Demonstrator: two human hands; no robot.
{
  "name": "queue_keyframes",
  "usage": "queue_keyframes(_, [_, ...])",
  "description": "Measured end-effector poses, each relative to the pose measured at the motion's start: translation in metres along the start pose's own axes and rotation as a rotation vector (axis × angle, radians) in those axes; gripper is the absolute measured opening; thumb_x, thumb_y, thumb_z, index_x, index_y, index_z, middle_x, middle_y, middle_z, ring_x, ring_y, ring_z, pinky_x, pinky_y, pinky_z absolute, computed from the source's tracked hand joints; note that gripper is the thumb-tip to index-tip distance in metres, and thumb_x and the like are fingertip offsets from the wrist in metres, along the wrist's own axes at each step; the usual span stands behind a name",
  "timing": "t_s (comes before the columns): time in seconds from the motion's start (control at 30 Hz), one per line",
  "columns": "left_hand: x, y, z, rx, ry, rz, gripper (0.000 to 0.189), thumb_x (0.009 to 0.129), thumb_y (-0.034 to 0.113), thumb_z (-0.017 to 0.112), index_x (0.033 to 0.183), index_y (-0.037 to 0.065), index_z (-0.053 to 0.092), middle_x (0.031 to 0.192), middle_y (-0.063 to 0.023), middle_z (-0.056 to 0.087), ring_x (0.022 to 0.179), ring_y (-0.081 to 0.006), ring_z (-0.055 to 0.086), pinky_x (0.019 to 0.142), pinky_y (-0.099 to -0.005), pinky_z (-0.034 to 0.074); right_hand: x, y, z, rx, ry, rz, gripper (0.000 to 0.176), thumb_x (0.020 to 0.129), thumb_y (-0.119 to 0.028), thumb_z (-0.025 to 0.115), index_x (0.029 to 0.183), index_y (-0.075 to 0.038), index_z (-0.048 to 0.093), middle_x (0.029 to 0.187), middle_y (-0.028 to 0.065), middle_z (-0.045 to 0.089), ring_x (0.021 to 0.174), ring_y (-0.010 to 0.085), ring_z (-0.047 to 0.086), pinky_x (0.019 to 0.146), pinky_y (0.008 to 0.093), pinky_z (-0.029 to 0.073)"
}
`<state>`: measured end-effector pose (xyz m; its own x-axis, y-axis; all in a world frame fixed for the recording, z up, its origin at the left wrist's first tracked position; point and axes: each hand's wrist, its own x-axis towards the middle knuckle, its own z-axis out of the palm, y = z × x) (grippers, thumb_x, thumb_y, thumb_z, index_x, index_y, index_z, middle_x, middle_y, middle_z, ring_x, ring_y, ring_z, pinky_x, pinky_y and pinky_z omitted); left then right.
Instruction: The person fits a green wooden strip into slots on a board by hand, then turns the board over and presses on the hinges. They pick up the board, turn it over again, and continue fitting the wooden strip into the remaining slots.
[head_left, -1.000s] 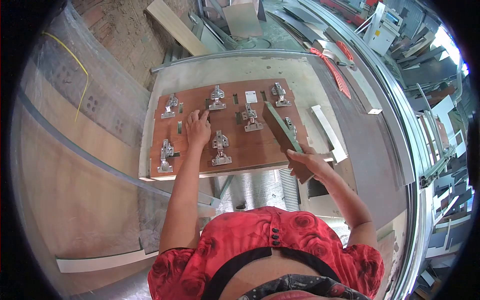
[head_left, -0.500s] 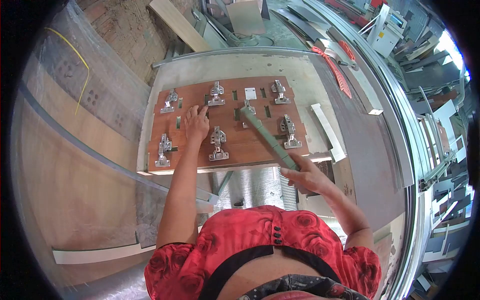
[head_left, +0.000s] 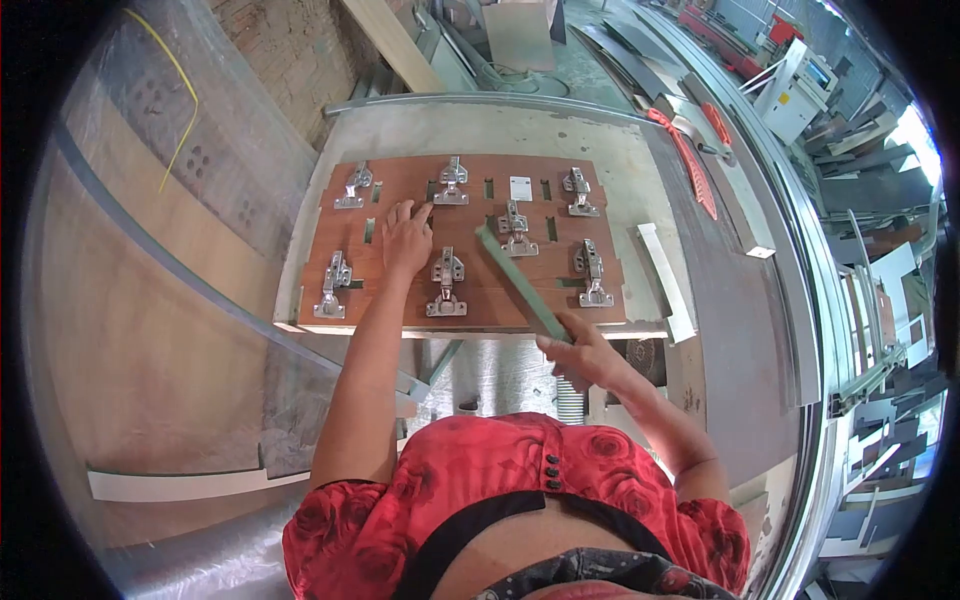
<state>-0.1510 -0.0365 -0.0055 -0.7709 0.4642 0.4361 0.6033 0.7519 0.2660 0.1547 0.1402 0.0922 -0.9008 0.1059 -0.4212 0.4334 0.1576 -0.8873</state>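
My left hand [head_left: 408, 240] lies on a reddish-brown wooden board [head_left: 390, 305], fingers stretched out, its fingertips just below a metal cabinet hinge [head_left: 451, 184]. My right hand [head_left: 588, 352] is closed round the near end of a long green strip [head_left: 527, 287]. The strip slants up and left over the board, its far tip left of the middle hinge [head_left: 517, 232]. More hinges stand about the board, among them a lower middle one [head_left: 447, 285] and a right-hand one [head_left: 592, 275]. Small dark slots are cut into the wood, and a white plate [head_left: 520, 188] lies near the top edge.
The board rests on a pale worktable [head_left: 612, 145]. To its right lie a white strip [head_left: 665, 280] and a handsaw with a red-orange part [head_left: 692, 170]. A plastic-covered wooden panel [head_left: 180, 330] stands on the left. A metal rail runs along the table's back edge.
The green strip has swung left, off the middle hinge, and that hinge now shows fully. My left hand stays on the board. The whole view has shifted slightly.
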Motion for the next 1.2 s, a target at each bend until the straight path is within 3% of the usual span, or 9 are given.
queue_keyframes(0.13, [-0.002,0.0,0.0,-0.011,0.023,0.009,0.042,0.082,0.013,0.055,0.124,0.016,0.058,0.131,-0.0129,0.048,0.126,-0.0323,0.04,0.105,-0.0468,0.032,0.015,-0.028,0.007,0.172,0.071,-0.121,0.055,0.089,-0.036,0.064,0.125,0.001,0.044,0.089,0.007,0.052,0.074,0.012,0.055,0.058,0.0283,0.051])
queue_keyframes(0.33, [0.0,0.0,0.001,-0.022,-0.003,-0.031,0.042,0.084,0.014,0.055,0.126,0.018,0.056,0.13,-0.0113,0.047,0.127,-0.0312,0.039,0.106,-0.0465,0.031,0.035,-0.036,0.015,0.32,-0.075,0.08,0.053,0.09,-0.039,0.061,0.122,-0.002,0.043,0.082,0.0065,0.053,0.062,0.0143,0.058,0.051,0.03,0.051])
queue_keyframes(0.47, [-0.001,0.0,-0.001,-0.033,0.001,-0.02,0.042,0.084,0.013,0.055,0.125,0.017,0.057,0.13,-0.012,0.047,0.127,-0.0321,0.039,0.105,-0.0466,0.032,0.052,-0.04,0.003,0.409,-0.069,0.033,0.054,0.09,-0.045,0.059,0.122,-0.004,0.043,0.08,0.0132,0.062,0.06,0.0212,0.064,0.051,0.0326,0.053])
queue_keyframes(0.6, [0.0,0.001,0.0,-0.022,-0.006,-0.031,0.042,0.082,0.014,0.057,0.123,0.016,0.058,0.128,-0.0126,0.047,0.125,-0.0334,0.04,0.103,-0.0466,0.033,0.066,-0.072,-0.024,0.315,0.138,-0.141,0.049,0.091,-0.042,0.059,0.118,-0.005,0.043,0.077,0.0131,0.062,0.059,0.0221,0.064,0.05,0.0332,0.053])
queue_keyframes(0.7, [0.001,-0.002,0.002,-0.032,0.019,-0.013,0.041,0.081,0.014,0.058,0.122,0.015,0.058,0.127,-0.013,0.047,0.124,-0.0338,0.04,0.103,-0.0467,0.033,0.076,-0.083,-0.044,0.347,0.238,-0.148,0.048,0.09,-0.041,0.06,0.116,-0.003,0.047,0.077,0.0089,0.058,0.063,0.0189,0.062,0.052,0.0316,0.051])
queue_keyframes(0.83, [-0.001,-0.001,0.0,-0.058,0.064,0.019,0.04,0.08,0.013,0.058,0.12,0.014,0.06,0.128,-0.013,0.047,0.124,-0.0336,0.04,0.103,-0.0469,0.033,0.095,-0.055,-0.062,0.368,0.262,-0.077,0.046,0.09,-0.043,0.06,0.111,-0.005,0.044,0.074,0.0143,0.062,0.057,0.0227,0.063,0.047,0.0336,0.052])
queue_keyframes(0.93, [0.001,-0.002,0.001,-0.066,0.042,0.019,0.039,0.079,0.013,0.058,0.119,0.013,0.061,0.128,-0.0132,0.048,0.123,-0.0332,0.041,0.103,-0.0471,0.033,0.096,-0.033,-0.066,0.464,0.129,0.014,0.047,0.089,-0.044,0.061,0.109,-0.004,0.045,0.073,0.0148,0.062,0.056,0.0227,0.063,0.048,0.0335,0.053])
queue_keyframes(1.13, [0.0,-0.001,0.001,-0.044,0.044,0.011,0.04,0.08,0.013,0.057,0.12,0.012,0.06,0.127,-0.0131,0.049,0.124,-0.0325,0.041,0.105,-0.0461,0.032,0.073,-0.046,-0.07,0.46,0.283,-0.082,0.048,0.087,-0.043,0.064,0.107,-0.003,0.048,0.073,0.0133,0.062,0.057,0.0211,0.064,0.049,0.0322,0.053])
queue_keyframes(1.2, [0.0,0.001,0.0,-0.048,0.031,0.004,0.04,0.08,0.013,0.057,0.12,0.011,0.06,0.127,-0.0133,0.049,0.124,-0.0326,0.04,0.105,-0.046,0.032,0.069,-0.056,-0.074,0.403,0.335,-0.216,0.048,0.088,-0.042,0.064,0.108,-0.002,0.049,0.072,0.0111,0.061,0.057,0.0199,0.062,0.049,0.0314,0.052])
